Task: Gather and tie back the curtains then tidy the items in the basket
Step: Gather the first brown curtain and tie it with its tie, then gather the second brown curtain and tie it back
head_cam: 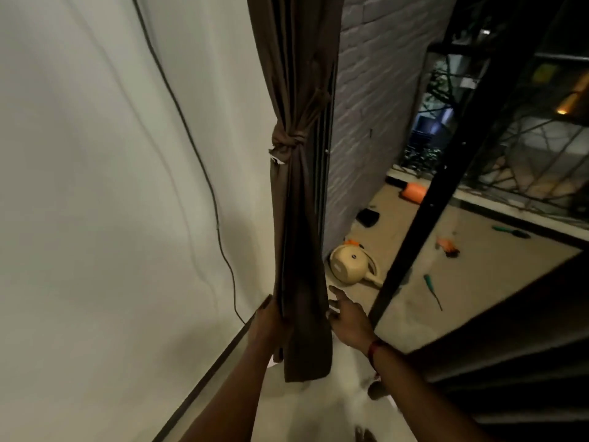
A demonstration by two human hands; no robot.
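A black cable (204, 173) hangs down the white wall (95, 186). A grey brick wall (366, 106) stands behind. On the balcony floor (478, 266) lie a cream watering can (349, 264), an orange cylinder (413, 193), a small black object (368, 217), a green-handled tool (432, 290) and a green brush (511, 232). A black post (427, 193) crosses the view.

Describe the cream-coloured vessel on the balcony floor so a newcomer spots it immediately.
Follow the brown curtain down to the foot of the grey brick wall. Just right of its hem, on the tan floor, lies the cream watering can, tipped on its side. It is the only pale, rounded thing there; the other scattered bits are orange, green or black.
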